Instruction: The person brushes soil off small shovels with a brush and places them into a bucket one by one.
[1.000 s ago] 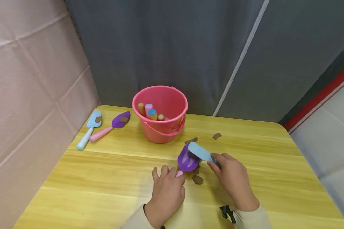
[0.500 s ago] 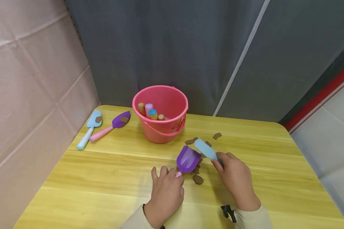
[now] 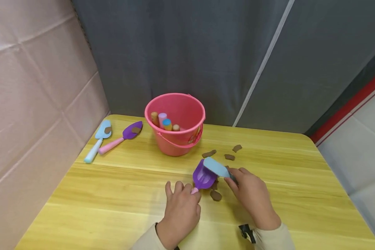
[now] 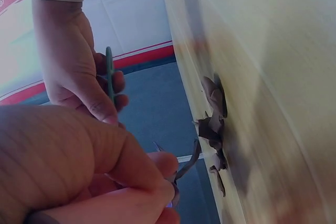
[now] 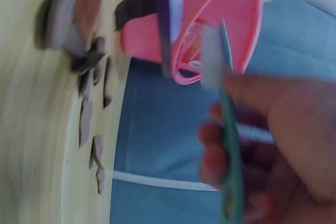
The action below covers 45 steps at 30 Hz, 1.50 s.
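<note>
In the head view my left hand (image 3: 181, 216) grips the pink handle of a purple toy shovel (image 3: 203, 180) low over the table. My right hand (image 3: 253, 194) holds a light-blue flat-bladed spatula (image 3: 216, 167), its blade tip over the shovel's right side. Whether the blade touches the scoop I cannot tell. Brown flat pieces (image 3: 216, 196), like clay scraps, lie by the shovel's right edge. In the right wrist view a brown strip (image 5: 136, 9) clings to the shovel (image 5: 170, 14), and the spatula's green handle (image 5: 231, 150) runs through my right fingers.
A pink bucket (image 3: 179, 142) with several stick-like ends inside stands behind the shovel. At the back left lie a light-blue trowel (image 3: 100, 130) and a purple trowel (image 3: 129, 134), each bearing a brown piece. More scraps (image 3: 229, 157) lie to the bucket's right.
The spatula blade first moves right off the shovel, then comes back left over it. A brown piece now lies bare to the right of the bucket. My left hand stays nearly still.
</note>
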Tool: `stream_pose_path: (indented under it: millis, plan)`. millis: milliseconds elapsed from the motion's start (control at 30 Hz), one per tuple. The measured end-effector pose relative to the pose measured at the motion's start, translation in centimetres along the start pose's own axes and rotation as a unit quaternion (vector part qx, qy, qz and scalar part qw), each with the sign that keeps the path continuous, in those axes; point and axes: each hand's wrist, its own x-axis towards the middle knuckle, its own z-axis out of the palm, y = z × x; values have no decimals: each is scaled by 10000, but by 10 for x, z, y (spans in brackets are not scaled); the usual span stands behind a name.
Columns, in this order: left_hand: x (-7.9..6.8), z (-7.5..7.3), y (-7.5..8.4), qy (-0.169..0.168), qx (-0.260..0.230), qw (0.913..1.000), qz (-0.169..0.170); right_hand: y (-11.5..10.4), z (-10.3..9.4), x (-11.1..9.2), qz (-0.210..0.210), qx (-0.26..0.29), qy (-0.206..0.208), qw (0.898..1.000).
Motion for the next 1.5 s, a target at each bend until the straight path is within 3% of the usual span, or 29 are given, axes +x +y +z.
stream_pose_path:
  millis: [133, 200, 367, 433, 600, 833, 1033, 1100, 1300, 1500]
  plan:
    - [1, -1, 1, 1, -50, 10000, 5, -3, 1, 1, -410, 239, -655, 9967]
    - [1, -2, 2, 13, -37, 10000, 41, -3, 1, 1, -298, 121, -522, 9981]
    - [1, -3, 3, 58, 78, 9999, 99, 0, -1, 0, 298, -122, 292, 9991]
    - [1, -3, 2, 84, 137, 9998, 89, 0, -2, 0, 176, -27, 140, 9997]
    - [1, -3, 2, 197, 226, 9994, 147, -3, -1, 2, -391, 240, -757, 9961]
    - [2, -2, 2, 303, 278, 9988, 255, 2, -1, 1, 139, -6, -164, 9998]
    - [3, -3, 2, 361, 257, 9987, 240, -2, -1, 1, -366, 361, -758, 9958]
    - [2, -3, 1, 284, 199, 9991, 232, -1, -2, 0, -232, 282, -630, 9973]
    - [-1, -3, -4, 121, -151, 9996, 216, 11, -11, -2, 574, 107, 565, 9967]
    - [0, -5, -4, 211, -678, 9973, 192, 16, -17, -3, 747, 335, 773, 9936]
